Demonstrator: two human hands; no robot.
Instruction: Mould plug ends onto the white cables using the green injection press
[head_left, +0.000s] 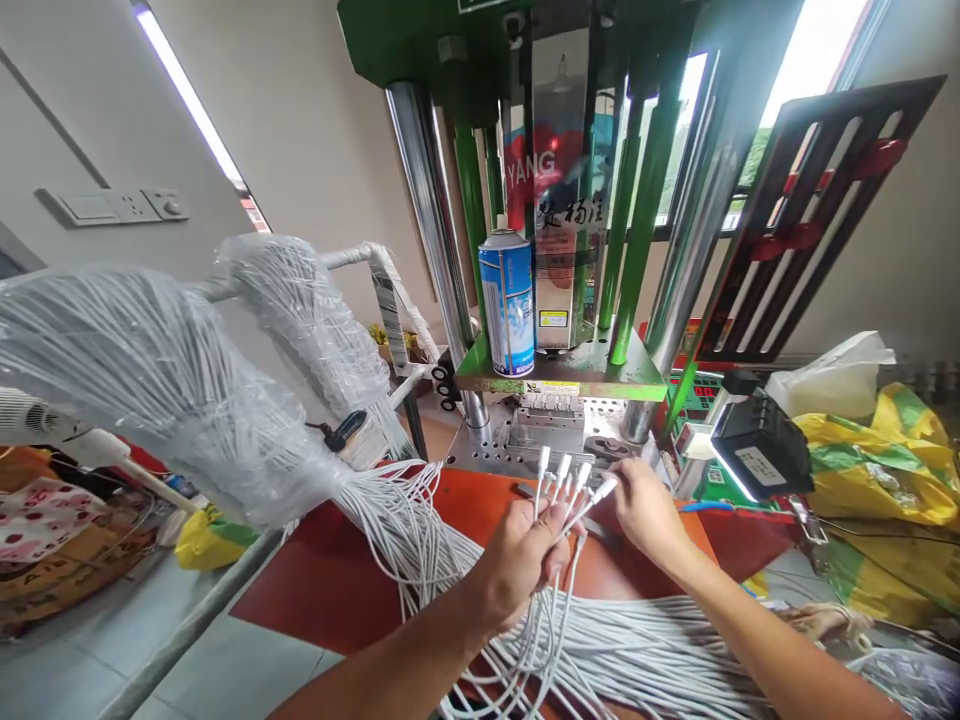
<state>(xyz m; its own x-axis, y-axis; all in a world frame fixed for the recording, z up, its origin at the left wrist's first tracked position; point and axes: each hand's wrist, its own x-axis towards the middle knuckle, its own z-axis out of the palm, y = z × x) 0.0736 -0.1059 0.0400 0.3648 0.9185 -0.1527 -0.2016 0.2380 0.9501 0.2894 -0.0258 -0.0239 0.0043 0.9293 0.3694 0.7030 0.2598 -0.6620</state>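
Closed around several white cables, my left hand [529,550] holds them in a fan over the red-brown table. Their white molded plugs [562,472] stick up above my fingers. My right hand [645,505] is at the rightmost plug [604,488], with thumb and fingertips pinched at its end. Below both hands lies a thick bundle of white cables [637,640], running across the table. Just beyond the plugs is the metal mold [551,420] on the press bed, with small pieces along its top. A flat grey metal strip [600,530] lies partly hidden behind my hands.
A green press with chrome columns [420,200] stands ahead. A blue spray can [508,300] rests on its plate [600,375]. Plastic-wrapped cable bundles [150,370] hang on a rack at left. A black lamp box [761,445] and yellow-green sacks [870,460] are at right.
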